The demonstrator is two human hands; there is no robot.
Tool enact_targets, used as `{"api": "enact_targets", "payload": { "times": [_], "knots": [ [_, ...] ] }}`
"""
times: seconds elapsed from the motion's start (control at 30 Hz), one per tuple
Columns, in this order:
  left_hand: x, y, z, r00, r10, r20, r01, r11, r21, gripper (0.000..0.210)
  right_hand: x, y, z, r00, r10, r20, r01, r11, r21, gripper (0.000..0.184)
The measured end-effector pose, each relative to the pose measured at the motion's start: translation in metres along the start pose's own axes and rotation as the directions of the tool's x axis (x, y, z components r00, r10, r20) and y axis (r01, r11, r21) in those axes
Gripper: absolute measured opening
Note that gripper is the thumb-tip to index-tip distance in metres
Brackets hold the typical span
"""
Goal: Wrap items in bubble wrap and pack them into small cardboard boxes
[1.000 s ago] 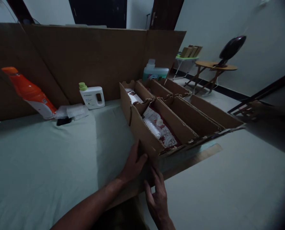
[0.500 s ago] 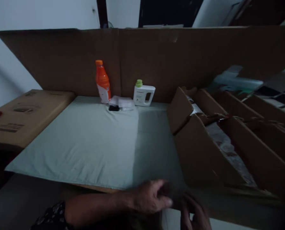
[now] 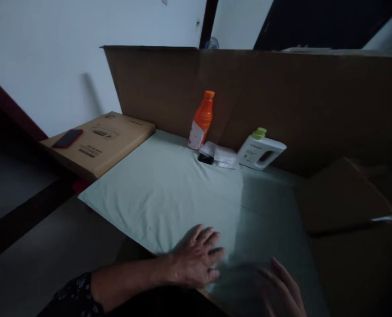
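My left hand [image 3: 199, 259] lies palm down near the front edge of the pale green cloth [image 3: 143, 189], its fingers spread and nothing in them. To its right, my right hand [image 3: 280, 288] is partly cut off by the bottom of the view and a little blurred. Its fingers reach forward, apart, and I see nothing held. Farther back on the cloth stand an orange bottle [image 3: 203, 119] with an orange cap and a white jug [image 3: 261, 152] with a green cap. Between these two lies a clear plastic-wrapped bundle [image 3: 225, 155] next to a small black item [image 3: 205, 158].
A tall cardboard panel [image 3: 156, 83] closes off the back of the table. At left lies a flat cardboard box [image 3: 116, 136] with a phone [image 3: 68, 138] on it. Dark cardboard bins [image 3: 344, 198] border the right side.
The view has swung left, showing more of the flat box and phone. My hands, earlier close together, are now apart; the left has opened out flat on the cloth.
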State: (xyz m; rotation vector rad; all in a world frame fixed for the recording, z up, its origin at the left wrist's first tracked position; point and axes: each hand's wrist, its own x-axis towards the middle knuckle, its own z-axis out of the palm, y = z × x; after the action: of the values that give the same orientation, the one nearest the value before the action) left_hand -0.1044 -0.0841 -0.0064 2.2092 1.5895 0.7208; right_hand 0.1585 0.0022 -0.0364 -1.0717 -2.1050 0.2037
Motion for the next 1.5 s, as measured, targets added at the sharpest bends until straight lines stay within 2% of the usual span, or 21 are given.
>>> {"api": "enact_targets", "payload": {
  "times": [0.1, 0.2, 0.27, 0.37, 0.47, 0.57, 0.63, 0.67, 0.73, 0.83, 0.9, 1.0, 1.07, 1.17, 1.23, 1.27, 1.33, 1.37, 1.4, 1.43, 1.5],
  "knots": [
    [-0.012, 0.007, 0.000, 0.998, 0.043, 0.040, -0.047, 0.993, 0.108, 0.055, 0.060, -0.025, 0.050, 0.984, -0.167, 0.066, 0.166, 0.986, 0.008, 0.031],
    [-0.020, 0.004, 0.004, 0.998, 0.051, 0.046, -0.059, 0.977, 0.205, 0.049, 0.108, -0.041, 0.101, 0.960, -0.199, 0.196, 0.211, 0.977, -0.042, 0.037],
    [-0.025, -0.003, 0.009, 0.995, 0.079, 0.052, -0.090, 0.961, 0.260, 0.047, 0.125, -0.048, 0.130, 0.943, -0.189, 0.276, 0.227, 0.967, -0.114, 0.041],
    [-0.033, -0.012, 0.014, 0.992, 0.116, 0.054, -0.127, 0.937, 0.324, 0.040, 0.133, -0.056, 0.158, 0.928, -0.213, 0.306, 0.268, 0.951, -0.151, 0.043],
    [-0.046, -0.009, 0.001, 0.990, 0.125, 0.064, -0.137, 0.959, 0.247, 0.043, 0.129, -0.067, 0.158, 0.927, -0.209, 0.310, 0.264, 0.953, -0.149, 0.042],
    [-0.048, -0.009, -0.034, 0.971, 0.161, 0.177, -0.160, 0.987, -0.021, 0.052, 0.124, -0.085, 0.143, 0.911, -0.135, 0.391, 0.220, 0.959, -0.180, 0.040],
    [-0.028, -0.021, -0.061, 0.960, 0.147, 0.240, -0.094, 0.972, -0.217, 0.043, 0.126, -0.095, 0.136, 0.893, -0.064, 0.445, 0.172, 0.963, -0.207, 0.043],
    [-0.011, -0.030, -0.072, 0.971, 0.074, 0.227, -0.011, 0.964, -0.267, 0.042, 0.129, -0.098, 0.135, 0.881, -0.032, 0.473, 0.150, 0.965, -0.213, 0.044],
    [0.031, -0.052, -0.084, 0.994, -0.028, 0.106, 0.054, 0.966, -0.252, 0.038, 0.132, -0.100, 0.133, 0.852, 0.012, 0.524, 0.112, 0.972, -0.205, 0.046],
    [0.086, -0.087, -0.081, 0.992, -0.077, -0.095, 0.067, 0.993, -0.100, 0.031, 0.131, -0.101, 0.130, 0.853, 0.042, 0.520, 0.066, 0.980, -0.186, 0.045],
    [0.105, -0.109, -0.069, 0.970, -0.143, -0.195, 0.143, 0.990, -0.016, 0.029, 0.126, -0.102, 0.128, 0.874, 0.038, 0.485, 0.056, 0.983, -0.177, 0.046],
    [0.106, -0.134, -0.048, 0.964, -0.122, -0.237, 0.127, 0.992, 0.006, 0.035, 0.121, -0.103, 0.125, 0.895, -0.022, 0.446, 0.097, 0.985, -0.146, 0.046],
    [0.100, -0.147, -0.037, 0.955, -0.029, -0.295, 0.058, 0.994, 0.090, 0.040, 0.119, -0.102, 0.127, 0.907, -0.058, 0.418, 0.124, 0.983, -0.134, 0.045],
    [0.095, -0.159, -0.029, 0.950, 0.045, -0.310, 0.015, 0.982, 0.189, 0.044, 0.121, -0.099, 0.129, 0.918, -0.065, 0.391, 0.126, 0.983, -0.134, 0.047],
    [0.094, -0.161, -0.027, 0.953, 0.062, -0.297, 0.008, 0.973, 0.232, 0.047, 0.122, -0.101, 0.122, 0.901, -0.057, 0.429, 0.124, 0.984, -0.130, 0.045],
    [0.095, -0.160, -0.027, 0.954, 0.066, -0.293, 0.010, 0.968, 0.251, 0.048, 0.123, -0.103, 0.112, 0.871, -0.074, 0.485, 0.140, 0.985, -0.101, 0.042],
    [0.095, -0.158, -0.028, 0.954, 0.069, -0.290, 0.019, 0.957, 0.289, 0.050, 0.122, -0.109, 0.078, 0.792, -0.176, 0.585, 0.191, 0.981, 0.038, 0.034],
    [0.095, -0.157, -0.029, 0.955, 0.066, -0.289, 0.026, 0.952, 0.305, 0.051, 0.122, -0.112, 0.054, 0.763, -0.250, 0.596, 0.216, 0.968, 0.130, 0.030],
    [0.094, -0.156, -0.029, 0.956, 0.060, -0.286, 0.034, 0.949, 0.314, 0.051, 0.122, -0.113, 0.024, 0.775, -0.316, 0.547, 0.233, 0.948, 0.218, 0.027],
    [0.094, -0.155, -0.030, 0.958, 0.054, -0.281, 0.039, 0.948, 0.315, 0.052, 0.123, -0.112, -0.010, 0.829, -0.338, 0.446, 0.248, 0.936, 0.249, 0.026],
    [0.093, -0.153, -0.030, 0.962, 0.040, -0.269, 0.043, 0.954, 0.297, 0.053, 0.128, -0.101, -0.083, 0.946, -0.235, 0.223, 0.203, 0.967, 0.158, 0.022]
  ]
}}
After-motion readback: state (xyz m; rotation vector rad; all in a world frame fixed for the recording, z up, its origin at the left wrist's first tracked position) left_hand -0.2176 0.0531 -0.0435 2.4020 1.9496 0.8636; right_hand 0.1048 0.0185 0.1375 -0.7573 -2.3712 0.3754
